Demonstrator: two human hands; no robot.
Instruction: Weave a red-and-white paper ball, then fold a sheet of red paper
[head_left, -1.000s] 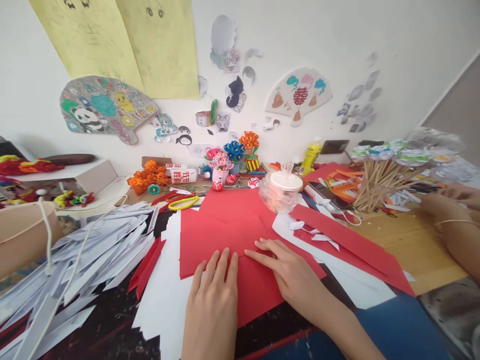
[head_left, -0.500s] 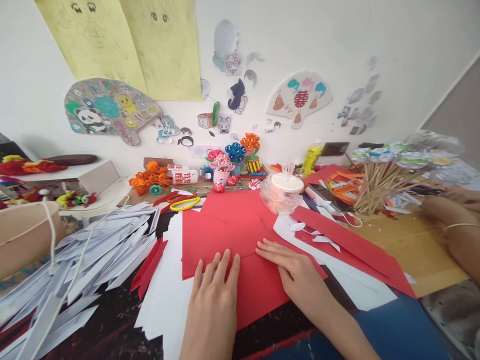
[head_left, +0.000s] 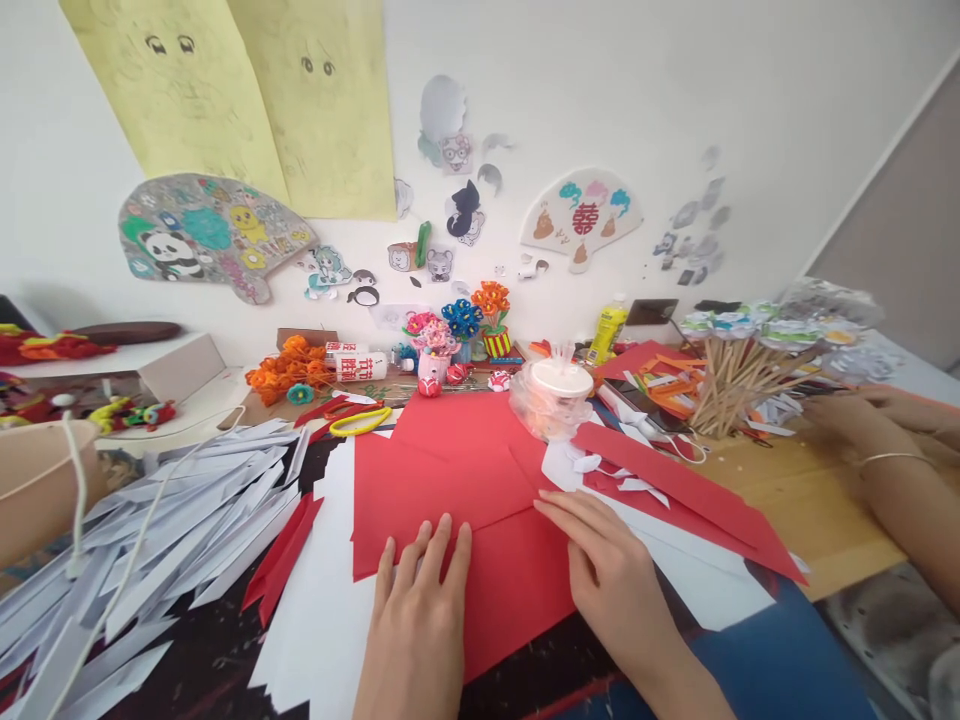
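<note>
My left hand (head_left: 418, 605) lies with fingers spread on the lower edge of a red paper sheet (head_left: 435, 480). My right hand (head_left: 611, 565) rests farther right with its fingers stretched out and close together, the fingertips touching the paper near the end of the same edge. Its thumb sits lower, apart from the fingertips. More red paper (head_left: 517, 590) shows below that edge, between my hands. I cannot tell whether this is a folded part or a separate sheet. White paper (head_left: 311, 600) with a stepped edge lies under the red at the left.
Folded white paper strips (head_left: 217, 510) cover the left side, near yellow-handled scissors (head_left: 360, 421). A lidded cup (head_left: 559, 385) in plastic stands behind the red paper. Wooden sticks (head_left: 731, 390) stand at right, beside another person's arm (head_left: 892, 470). Crafted flowers (head_left: 461, 318) line the wall.
The view has tilted up slightly and shifted right. My right hand has slid a little rightward along the paper's edge, away from my left hand, which stays on the sheet.
</note>
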